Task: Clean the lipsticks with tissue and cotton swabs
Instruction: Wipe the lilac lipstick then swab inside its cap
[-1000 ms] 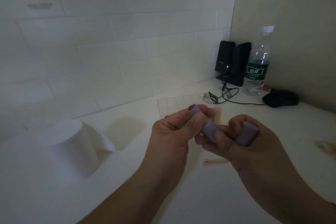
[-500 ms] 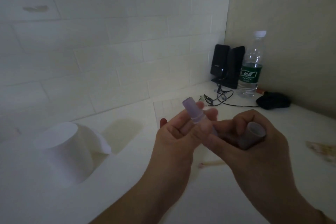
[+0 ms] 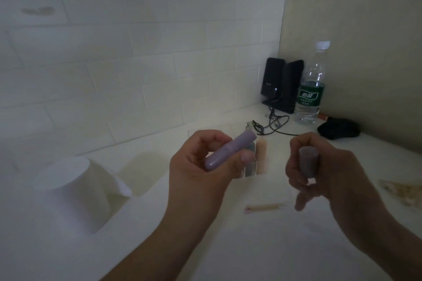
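My left hand [image 3: 201, 171] grips a pale purple lipstick tube [image 3: 230, 150], which points up and to the right. My right hand [image 3: 324, 175] holds the matching purple cap [image 3: 308, 161] apart from the tube, with a gap between the two. A roll of white tissue [image 3: 73, 191] stands on the table at the left. A used cotton swab [image 3: 265, 207] with a pinkish tip lies on the table below my hands. Behind my left hand a clear holder [image 3: 258, 166] has a peach-coloured lipstick [image 3: 330, 150] in it.
In the far corner stand two black speakers [image 3: 283, 84] with a tangled cable [image 3: 271, 125], a water bottle [image 3: 310, 89] with a green label and a black mouse [image 3: 338, 130]. A brownish scrap [image 3: 399, 189] lies at the right edge.
My hands have drawn apart: the cap has come off the purple tube and moved right with my right hand, while my left hand keeps the tube.
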Demonstrator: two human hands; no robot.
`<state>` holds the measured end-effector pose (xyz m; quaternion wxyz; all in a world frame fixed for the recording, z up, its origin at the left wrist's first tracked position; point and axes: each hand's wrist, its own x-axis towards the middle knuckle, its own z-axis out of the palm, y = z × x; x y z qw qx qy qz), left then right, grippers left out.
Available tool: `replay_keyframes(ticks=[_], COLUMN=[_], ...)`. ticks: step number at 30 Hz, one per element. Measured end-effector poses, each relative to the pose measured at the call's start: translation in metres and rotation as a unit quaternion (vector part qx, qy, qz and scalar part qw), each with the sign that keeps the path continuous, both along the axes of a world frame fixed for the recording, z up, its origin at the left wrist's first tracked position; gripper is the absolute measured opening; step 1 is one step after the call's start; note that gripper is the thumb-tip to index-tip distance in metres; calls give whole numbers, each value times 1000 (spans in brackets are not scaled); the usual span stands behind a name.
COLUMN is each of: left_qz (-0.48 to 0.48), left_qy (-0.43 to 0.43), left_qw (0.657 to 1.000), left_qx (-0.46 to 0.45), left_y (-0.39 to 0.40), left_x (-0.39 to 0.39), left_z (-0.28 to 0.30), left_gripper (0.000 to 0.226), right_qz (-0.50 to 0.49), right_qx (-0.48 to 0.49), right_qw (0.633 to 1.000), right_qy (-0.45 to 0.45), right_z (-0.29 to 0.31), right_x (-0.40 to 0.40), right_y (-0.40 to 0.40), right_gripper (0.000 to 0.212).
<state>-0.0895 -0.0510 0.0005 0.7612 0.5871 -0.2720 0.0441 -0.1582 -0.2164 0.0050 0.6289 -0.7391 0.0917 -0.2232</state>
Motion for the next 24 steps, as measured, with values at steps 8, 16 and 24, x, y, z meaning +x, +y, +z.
replay_keyframes(ticks=[8,16,24], left_qz=[-64,-119,-124], left_qy=[6,-21,-36], left_qw=[998,993,992], left_qx=[1,-3,15], left_y=[-2,-3,-4], left_x=[1,-3,-8], left_z=[-5,-2,-2], left_gripper=[33,39,34], right_qz=[0,20,31], right_qx=[-180,-184,-168], right_qw=[969,965,968], right_qy=[-168,-188,-184], right_z=[0,4,4], right_x=[-12,-15,-15], right_y=[-7,2,5], right_gripper=[26,38,40])
